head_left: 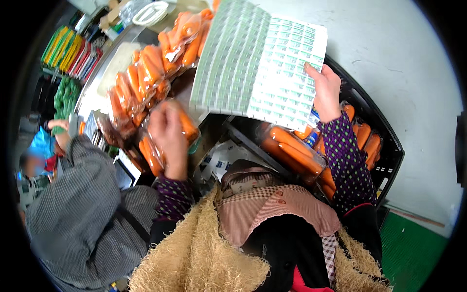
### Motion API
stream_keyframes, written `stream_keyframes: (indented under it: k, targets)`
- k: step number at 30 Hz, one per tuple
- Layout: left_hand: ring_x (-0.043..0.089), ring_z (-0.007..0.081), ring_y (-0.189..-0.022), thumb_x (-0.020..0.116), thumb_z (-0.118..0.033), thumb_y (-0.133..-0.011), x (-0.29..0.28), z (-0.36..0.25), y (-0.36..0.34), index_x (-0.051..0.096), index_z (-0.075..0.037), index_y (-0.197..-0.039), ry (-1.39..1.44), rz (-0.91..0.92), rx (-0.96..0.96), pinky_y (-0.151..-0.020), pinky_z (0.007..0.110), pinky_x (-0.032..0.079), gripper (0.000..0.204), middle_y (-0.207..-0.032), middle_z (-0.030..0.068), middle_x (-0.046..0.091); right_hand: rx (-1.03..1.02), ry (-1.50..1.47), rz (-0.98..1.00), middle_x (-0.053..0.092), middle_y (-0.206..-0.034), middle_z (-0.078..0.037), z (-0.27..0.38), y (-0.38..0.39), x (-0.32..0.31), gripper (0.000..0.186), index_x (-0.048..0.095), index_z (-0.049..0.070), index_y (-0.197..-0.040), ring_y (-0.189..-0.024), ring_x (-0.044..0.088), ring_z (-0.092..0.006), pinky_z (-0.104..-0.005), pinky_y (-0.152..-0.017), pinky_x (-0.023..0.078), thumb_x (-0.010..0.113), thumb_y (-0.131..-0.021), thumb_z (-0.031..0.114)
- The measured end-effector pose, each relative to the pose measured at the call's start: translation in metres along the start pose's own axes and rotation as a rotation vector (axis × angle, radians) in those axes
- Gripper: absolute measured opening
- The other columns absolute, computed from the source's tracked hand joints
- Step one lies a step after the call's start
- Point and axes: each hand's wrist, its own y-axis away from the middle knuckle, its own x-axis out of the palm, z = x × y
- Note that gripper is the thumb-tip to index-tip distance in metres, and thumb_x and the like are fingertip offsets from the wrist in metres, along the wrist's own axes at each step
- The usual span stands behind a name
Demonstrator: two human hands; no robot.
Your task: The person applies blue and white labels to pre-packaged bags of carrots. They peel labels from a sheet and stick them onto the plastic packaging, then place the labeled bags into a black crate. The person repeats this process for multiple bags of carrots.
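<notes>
My right hand (325,92) pinches the right edge of a large label sheet (287,63), thumb on its face. Rows of small green-and-white stickers cover the sheet, which has a fold down its middle. My left hand (169,136) lies over a clear bag of carrots (152,155); it is blurred and its fingertips are hidden. More bagged carrots (141,80) line the worktop beyond it. Below the sheet, other carrot bags (294,148) lie in a black crate (396,151), partly covered by my right forearm.
At my left stands a co-worker in a grey striped garment (78,194). Stacked colourful crates or trays (65,48) and green net bags (65,97) are farther left. Crumpled plastic (221,158) lies between me and the worktop. Green flooring (413,248) shows at lower right.
</notes>
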Motion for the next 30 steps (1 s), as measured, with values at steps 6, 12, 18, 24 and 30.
stream_keyframes:
  k: [6,12,18,24,30]
  targets:
    - [0.062,0.0146,-0.071,0.065,-0.025,-0.088,-0.05,0.093,0.221,0.065,0.0,-0.1,0.133,0.235,-1.285,-0.061,0.027,0.05,0.028,-0.085,0.0056,0.065,0.162,-0.058,0.071,0.064,-0.107,-0.014,-0.054,-0.028,0.059,0.027,0.058,-0.008,-0.112,-0.09,0.065,-0.0205,-0.0313,-0.075,0.053,0.063,-0.086,-0.001]
    - [0.06,0.0205,-0.085,0.069,-0.029,-0.083,-0.06,0.184,0.297,0.052,0.005,-0.119,0.227,-0.145,-1.52,-0.066,0.034,0.049,0.053,-0.101,0.0122,0.06,0.131,0.518,0.357,0.065,-0.096,-0.017,-0.055,-0.039,0.086,0.028,0.056,-0.012,-0.106,-0.081,0.069,-0.025,-0.0334,-0.069,0.06,0.065,-0.084,0.003]
    - [0.047,0.0321,-0.117,0.06,-0.037,-0.088,-0.04,0.181,0.293,0.045,-0.005,-0.133,0.37,-0.305,-1.531,-0.097,0.046,0.042,0.057,-0.133,0.0138,0.046,0.423,0.609,0.308,0.065,-0.087,-0.02,-0.093,-0.075,0.07,0.017,0.057,-0.012,-0.093,-0.075,0.069,-0.0266,-0.0339,-0.066,0.061,0.058,-0.089,0.005]
    - [0.051,0.0299,-0.114,0.058,-0.035,-0.089,-0.049,0.202,0.298,0.049,-0.005,-0.129,0.412,-0.193,-1.497,-0.093,0.043,0.043,0.051,-0.13,0.0139,0.051,0.305,1.257,0.437,0.066,-0.071,-0.013,-0.087,-0.04,0.1,0.036,0.06,-0.007,-0.083,-0.049,0.063,-0.0164,-0.0258,-0.048,0.056,0.067,-0.087,0.027]
    - [0.06,0.0229,-0.095,0.06,-0.036,-0.09,-0.043,0.222,0.391,0.059,-0.01,-0.117,0.369,-0.04,-1.714,-0.082,0.04,0.049,0.038,-0.11,0.0077,0.061,-0.057,1.41,0.456,0.06,-0.051,-0.005,-0.088,-0.039,0.096,0.05,0.061,0.003,-0.059,-0.043,0.057,-0.0145,-0.0302,-0.053,0.049,0.064,-0.083,0.047]
